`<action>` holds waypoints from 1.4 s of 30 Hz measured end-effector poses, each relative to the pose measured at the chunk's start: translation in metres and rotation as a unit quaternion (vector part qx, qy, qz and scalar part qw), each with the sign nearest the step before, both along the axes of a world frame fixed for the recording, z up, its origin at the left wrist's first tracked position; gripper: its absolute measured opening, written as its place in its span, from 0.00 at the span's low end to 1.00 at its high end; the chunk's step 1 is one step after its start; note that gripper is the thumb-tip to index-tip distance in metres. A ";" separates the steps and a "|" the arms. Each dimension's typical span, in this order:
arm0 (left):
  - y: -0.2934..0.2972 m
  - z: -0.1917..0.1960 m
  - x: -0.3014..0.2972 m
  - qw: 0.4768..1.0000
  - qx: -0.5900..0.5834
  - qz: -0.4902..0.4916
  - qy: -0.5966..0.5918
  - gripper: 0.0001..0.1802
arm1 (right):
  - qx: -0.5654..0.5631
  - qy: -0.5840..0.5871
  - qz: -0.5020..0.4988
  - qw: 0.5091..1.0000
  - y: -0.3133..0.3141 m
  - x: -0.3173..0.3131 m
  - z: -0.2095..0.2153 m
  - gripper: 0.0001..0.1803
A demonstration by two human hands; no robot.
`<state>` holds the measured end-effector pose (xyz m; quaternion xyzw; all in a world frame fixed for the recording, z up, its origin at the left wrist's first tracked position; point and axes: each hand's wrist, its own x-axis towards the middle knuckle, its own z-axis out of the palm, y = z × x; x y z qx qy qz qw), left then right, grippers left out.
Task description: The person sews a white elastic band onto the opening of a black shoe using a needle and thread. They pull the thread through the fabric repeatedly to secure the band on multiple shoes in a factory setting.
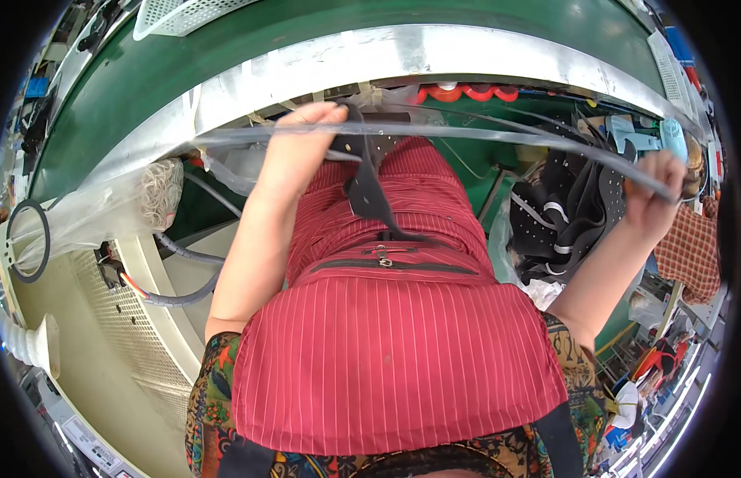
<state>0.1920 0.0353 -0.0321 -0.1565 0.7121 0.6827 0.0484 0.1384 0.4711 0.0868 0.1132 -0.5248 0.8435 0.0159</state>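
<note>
Strap: a black perforated strap (362, 179) hangs from the left hand over the lap, its lower end lying on the red striped apron (386, 350).
Tube: a long clear tube (482, 134) runs from hand to hand, bowed across the picture just below the metal rail.
Left hand: the left hand (302, 139) is raised and clenched on the strap's top end and the tube together — thumb towards the rail.
Right hand: the right hand (653, 187) is closed on the tube's other end, well apart from the left.
Rail: a curved metal rail (434, 52) edges a green belt (306, 40) beyond the hands.
Pile: more black perforated pieces (570, 215) with white stripes lie heaped just inside the right forearm.
Left side: a clear bag (91, 207) of pale material sits by the rail — grey hoses (179, 299) run beneath it.
Far edge: a white basket (187, 14) rests on the belt.
</note>
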 end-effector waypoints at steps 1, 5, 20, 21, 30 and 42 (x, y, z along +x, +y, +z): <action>-0.003 -0.001 -0.006 0.999 0.039 0.022 0.008 0.11 | 0.047 0.051 0.013 0.998 -0.004 0.018 -0.014 0.12; -0.027 -0.006 -0.028 0.994 0.071 0.082 0.020 0.12 | 0.428 -0.155 -0.061 0.888 0.006 0.088 -0.066 0.11; 0.006 0.095 0.011 0.822 -0.397 0.009 0.409 0.10 | 0.407 0.110 0.032 0.906 -0.169 0.023 0.007 0.17; 0.006 0.103 0.015 0.797 -0.429 0.012 0.425 0.12 | 0.388 0.069 0.085 0.915 -0.186 0.020 0.012 0.25; -0.003 0.121 0.037 0.750 -0.511 0.014 0.421 0.15 | 0.211 0.022 0.463 0.861 -0.259 -0.020 -0.019 0.26; -0.002 0.086 0.022 0.771 -0.551 -0.022 0.318 0.09 | 0.583 0.027 0.213 0.783 -0.138 -0.013 0.022 0.09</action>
